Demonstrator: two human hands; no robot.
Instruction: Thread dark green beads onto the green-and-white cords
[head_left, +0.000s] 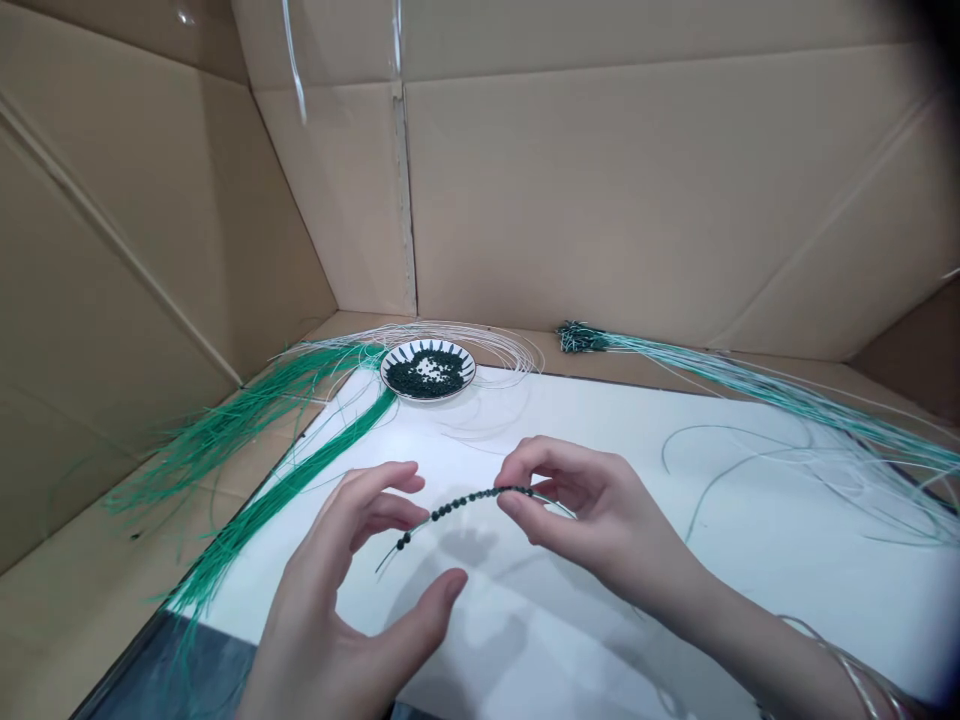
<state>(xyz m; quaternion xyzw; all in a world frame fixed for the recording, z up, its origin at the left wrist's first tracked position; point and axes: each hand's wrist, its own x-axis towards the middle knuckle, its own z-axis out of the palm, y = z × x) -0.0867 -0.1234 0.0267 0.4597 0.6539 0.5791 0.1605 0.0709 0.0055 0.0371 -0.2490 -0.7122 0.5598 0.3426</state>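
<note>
Curving above the white surface [787, 575], a thin green wire strung with small round dark beads [472, 497] is extending from the right hand [600, 510], whose thumb and fingers are pinching it at 3 o'clock. At 8 o'clock, the left hand [322, 620] is holding thumb and fingers well apart; its contact with the wire is looking unclear. At 11 o'clock, a round white dish with a blue-striped rim [420, 346] is holding loose dark beads [405, 380]. Bright green strands [322, 461] are fanning between 9 and 10 o'clock.
</note>
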